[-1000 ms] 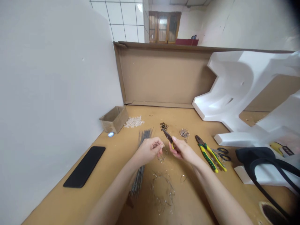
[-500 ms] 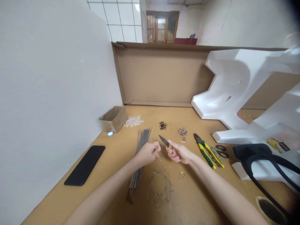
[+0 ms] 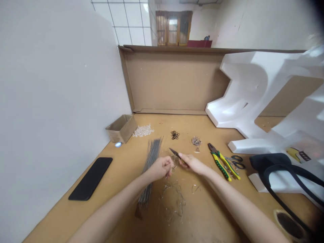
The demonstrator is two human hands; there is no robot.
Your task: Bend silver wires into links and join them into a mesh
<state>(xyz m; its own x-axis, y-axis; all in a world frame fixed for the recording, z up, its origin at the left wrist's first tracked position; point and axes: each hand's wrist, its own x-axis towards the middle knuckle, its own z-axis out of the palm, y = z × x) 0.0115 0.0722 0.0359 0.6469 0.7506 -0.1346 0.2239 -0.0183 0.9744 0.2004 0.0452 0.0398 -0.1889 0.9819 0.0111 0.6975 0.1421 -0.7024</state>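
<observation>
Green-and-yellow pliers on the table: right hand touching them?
Apart. Head view shows bare tabletop between the right hand and the green-and-yellow pliers.

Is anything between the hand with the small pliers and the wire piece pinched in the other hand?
Nothing visible. The right hand holds small pliers whose tips point at the thin wire piece pinched by the left hand. Only a short open gap separates them above the table; loose wire scraps lie nearer the person.

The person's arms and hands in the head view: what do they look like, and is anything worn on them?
Both forearms are bare up to the picture's lower edge; no sleeves show. The left hand and right hand have no gloves. I see no watch, bracelet or ring, though the fingers are too small to be sure.
</observation>
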